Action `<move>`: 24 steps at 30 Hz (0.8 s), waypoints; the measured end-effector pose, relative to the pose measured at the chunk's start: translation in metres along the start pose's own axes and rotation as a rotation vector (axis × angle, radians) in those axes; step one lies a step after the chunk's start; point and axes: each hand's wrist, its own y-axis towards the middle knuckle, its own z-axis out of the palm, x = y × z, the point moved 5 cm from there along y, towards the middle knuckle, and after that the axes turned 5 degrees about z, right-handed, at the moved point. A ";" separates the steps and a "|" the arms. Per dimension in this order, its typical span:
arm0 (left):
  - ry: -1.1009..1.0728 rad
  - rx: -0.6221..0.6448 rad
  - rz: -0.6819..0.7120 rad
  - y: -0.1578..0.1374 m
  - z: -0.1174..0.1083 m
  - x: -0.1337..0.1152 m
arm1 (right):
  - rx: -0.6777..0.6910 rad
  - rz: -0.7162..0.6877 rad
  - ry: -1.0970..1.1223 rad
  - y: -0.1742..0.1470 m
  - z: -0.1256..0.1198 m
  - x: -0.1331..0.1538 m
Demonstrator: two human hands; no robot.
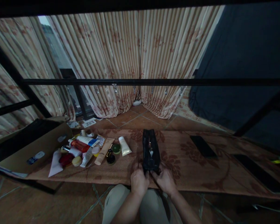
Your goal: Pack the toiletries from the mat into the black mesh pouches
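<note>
A black zippered pouch (pixel 151 149) stands upright on the cloth-covered table, its long side pointing away from me. Something small and pale shows along its top, too dim to name. At the pouch's near end, my left hand (pixel 139 182) grips the left corner with curled fingers. My right hand (pixel 165 179) is closed on the right corner, its thumb close to the other one. Left of the pouch lies a white and gold squeeze tube (pixel 124 146). Beside that are a green round jar (pixel 116 148) and a beige tube (pixel 104 151).
A heap of cosmetic tubes and jars (pixel 80 147) covers the table's left part, next to a cardboard box (pixel 44 149). Two dark flat slabs, one nearer the middle (pixel 203 147) and one at the right (pixel 260 172), lie on the cloth. A black metal bar (pixel 154 82) crosses behind.
</note>
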 end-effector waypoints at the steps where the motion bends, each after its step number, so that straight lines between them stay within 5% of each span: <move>1: -0.007 0.001 0.003 0.000 0.000 0.000 | -0.001 0.000 -0.003 0.000 0.000 0.000; 24: -0.028 -0.007 0.132 -0.004 -0.002 0.001 | 0.004 -0.012 0.042 -0.001 0.000 -0.002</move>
